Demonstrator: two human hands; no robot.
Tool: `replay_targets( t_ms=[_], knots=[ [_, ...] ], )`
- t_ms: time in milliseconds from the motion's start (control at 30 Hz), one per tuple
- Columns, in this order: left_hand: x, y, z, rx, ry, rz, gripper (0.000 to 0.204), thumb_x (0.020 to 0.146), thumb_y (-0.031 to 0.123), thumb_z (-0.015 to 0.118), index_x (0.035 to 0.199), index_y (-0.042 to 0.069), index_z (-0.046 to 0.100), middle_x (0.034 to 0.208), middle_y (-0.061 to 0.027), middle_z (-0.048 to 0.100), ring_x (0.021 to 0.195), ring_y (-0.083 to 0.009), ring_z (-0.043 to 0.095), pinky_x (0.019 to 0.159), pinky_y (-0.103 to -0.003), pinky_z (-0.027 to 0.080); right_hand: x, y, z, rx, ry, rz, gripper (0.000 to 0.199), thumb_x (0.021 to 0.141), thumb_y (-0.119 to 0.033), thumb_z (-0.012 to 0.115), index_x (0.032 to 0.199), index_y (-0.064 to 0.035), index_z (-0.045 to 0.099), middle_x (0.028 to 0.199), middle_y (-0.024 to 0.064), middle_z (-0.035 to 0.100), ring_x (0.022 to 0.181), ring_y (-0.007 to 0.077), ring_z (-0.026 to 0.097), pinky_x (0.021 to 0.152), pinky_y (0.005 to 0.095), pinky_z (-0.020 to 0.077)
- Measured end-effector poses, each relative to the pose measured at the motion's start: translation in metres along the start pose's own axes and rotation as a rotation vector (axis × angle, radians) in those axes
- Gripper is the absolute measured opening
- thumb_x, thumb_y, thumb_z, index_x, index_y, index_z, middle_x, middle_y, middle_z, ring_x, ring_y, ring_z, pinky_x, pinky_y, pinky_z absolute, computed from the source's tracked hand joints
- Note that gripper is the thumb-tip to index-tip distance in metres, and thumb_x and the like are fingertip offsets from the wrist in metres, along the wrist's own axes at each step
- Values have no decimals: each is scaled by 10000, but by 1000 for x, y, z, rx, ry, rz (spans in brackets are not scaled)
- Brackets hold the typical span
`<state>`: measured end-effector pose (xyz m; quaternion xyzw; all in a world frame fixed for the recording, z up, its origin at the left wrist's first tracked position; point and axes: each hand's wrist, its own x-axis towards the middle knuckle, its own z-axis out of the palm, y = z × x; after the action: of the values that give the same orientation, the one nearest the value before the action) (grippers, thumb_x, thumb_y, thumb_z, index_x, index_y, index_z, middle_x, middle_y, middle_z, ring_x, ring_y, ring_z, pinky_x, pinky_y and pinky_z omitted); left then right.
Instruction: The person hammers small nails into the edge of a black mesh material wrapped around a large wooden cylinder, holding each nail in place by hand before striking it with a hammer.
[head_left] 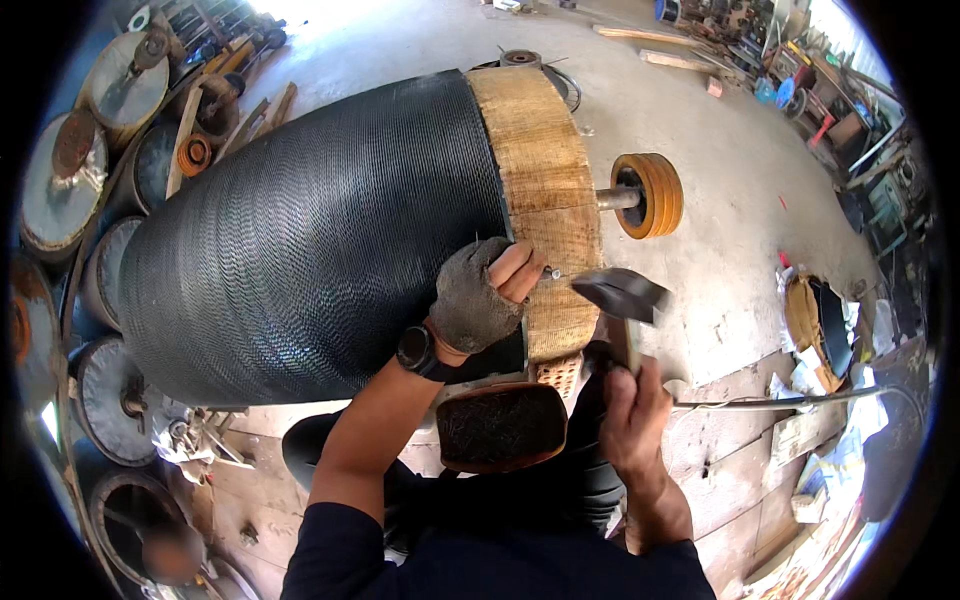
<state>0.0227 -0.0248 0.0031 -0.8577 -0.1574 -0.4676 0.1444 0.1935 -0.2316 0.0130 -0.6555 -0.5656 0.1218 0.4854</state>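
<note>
My left hand (480, 298) wore a grey fingerless glove (466, 300) and a black watch (416, 350) on the wrist. Its fingers (518, 272) were pinched together on a small nail (553, 272), and they held it against the wooden band (545, 190) of the big drum (310, 240). The nail pointed to the right of these fingers, away from the wood. To their left the drum was covered with a black woven wire sheet.

My right hand (632, 415) was closed around the handle of a hammer (622, 295). The dark head of the hammer was just to the right of the nail, near it; I could not tell if it touched. An orange wheel (652, 195) sat on the shaft above the hammer, well apart. Below my left fingers there was a brown brush (502, 427), and under it the concrete floor (720, 260).
</note>
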Motion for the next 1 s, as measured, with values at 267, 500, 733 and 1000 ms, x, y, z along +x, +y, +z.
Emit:
replay_targets(
  t_ms=[267, 500, 733, 1000],
  knots=[
    [-6, 4, -2, -12, -24, -37, 363, 752, 57, 738, 1110, 100, 699, 1135, -57, 658, 946, -279, 684, 765, -395, 577, 8, 5, 21, -193, 25, 82, 128, 1007, -129, 540, 986, -3, 545, 695, 227, 595, 588, 408, 610, 528, 476, 478],
    [-3, 2, -4, 18, -8, 6, 333, 765, 71, 690, 1098, 85, 700, 1097, -59, 662, 907, -269, 678, 743, -390, 575, 5, 0, 5, 144, 318, -388, 255, 1015, -234, 505, 936, 3, 555, 664, 135, 565, 542, 262, 517, 500, 323, 404],
    [-3, 3, -1, -7, -4, -16, 341, 751, 46, 687, 1090, 83, 705, 1095, -66, 663, 887, -279, 683, 715, -400, 579, -10, 5, 3, 490, 275, -17, 392, 1044, -352, 463, 978, 18, 574, 609, 106, 548, 512, 138, 497, 463, 277, 386],
    [-6, 7, 0, 34, -19, -3, 309, 756, 69, 690, 1064, 86, 709, 1071, -47, 665, 885, -255, 686, 744, -382, 578, -11, 7, 18, 202, 40, 143, 150, 997, -90, 469, 932, 23, 544, 606, 185, 535, 483, 261, 551, 470, 417, 443]
  ],
)
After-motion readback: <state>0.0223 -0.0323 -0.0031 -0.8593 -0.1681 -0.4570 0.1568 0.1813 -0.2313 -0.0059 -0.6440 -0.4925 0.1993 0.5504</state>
